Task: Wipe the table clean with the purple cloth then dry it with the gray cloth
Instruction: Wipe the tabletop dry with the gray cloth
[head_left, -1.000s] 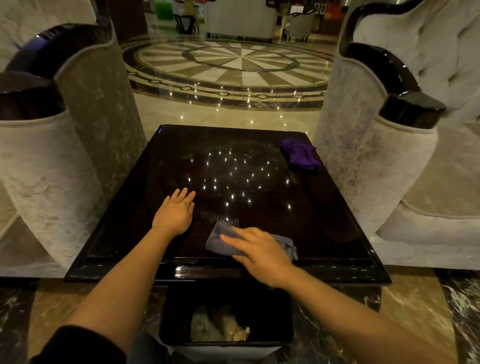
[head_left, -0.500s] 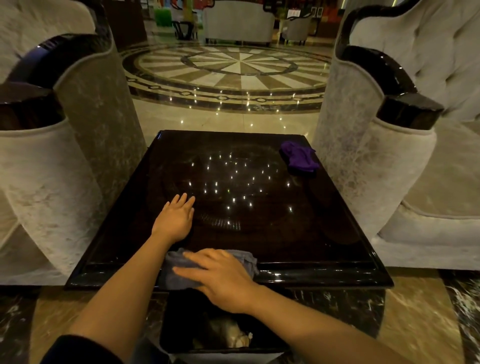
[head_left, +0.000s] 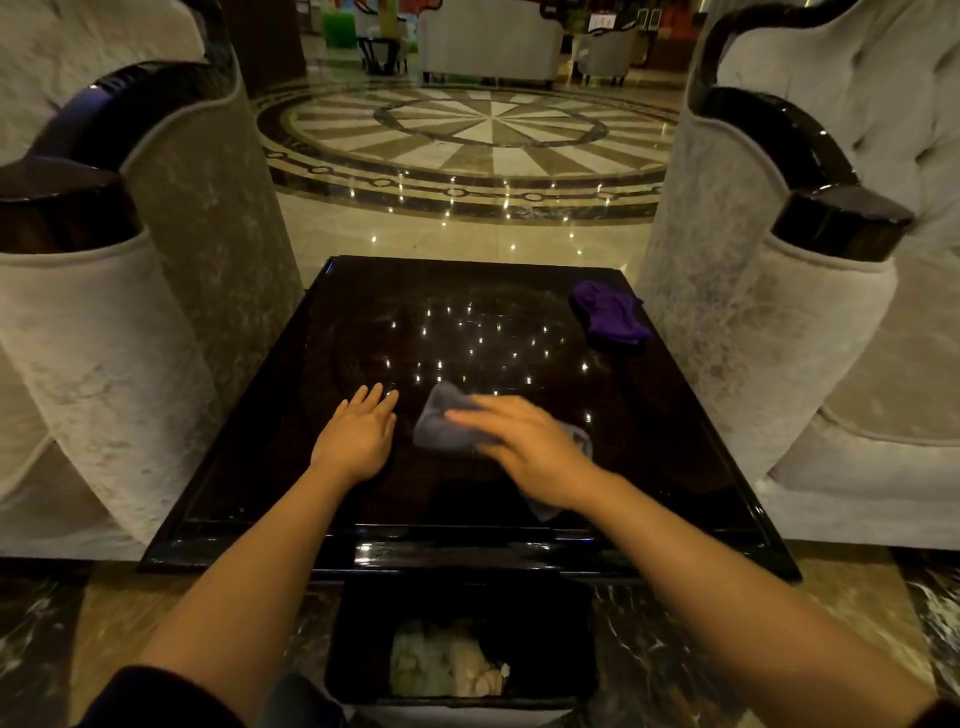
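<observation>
From the head view, the purple cloth (head_left: 612, 317) lies bunched and untouched at the far right corner of the dark glossy desk (head_left: 249, 426), well apart from both hands. That placement suggests the wet wipe is already done and the drying pass is under way.

The right hand (head_left: 524, 447) is pressed flat on the gray cloth (head_left: 447, 423), which sits on the middle of the desk towards the near side. The fingers (head_left: 467, 415) are spread and laid out along the top of the cloth, pinning it to the surface rather than clenching it. The hand is blurred, so it seems to be mid-stroke, though the blur makes the exact finger spacing hard to read. A corner of the cloth shows past the wrist on the near side.

The left hand (head_left: 358, 436) lies just beside the cloth, palm down on the bare desk, its fingers (head_left: 371, 397) extended and close together. It holds nothing and looks to be simply bracing.

How much is left? The far half and right side of the desk show bright ceiling-light reflections, but no view tells wet from dry there. By judgement, drying is partly done, with the far strip near the purple cloth probably not yet covered.

Below the near edge, an open bin (head_left: 462, 660) holds crumpled waste.
</observation>
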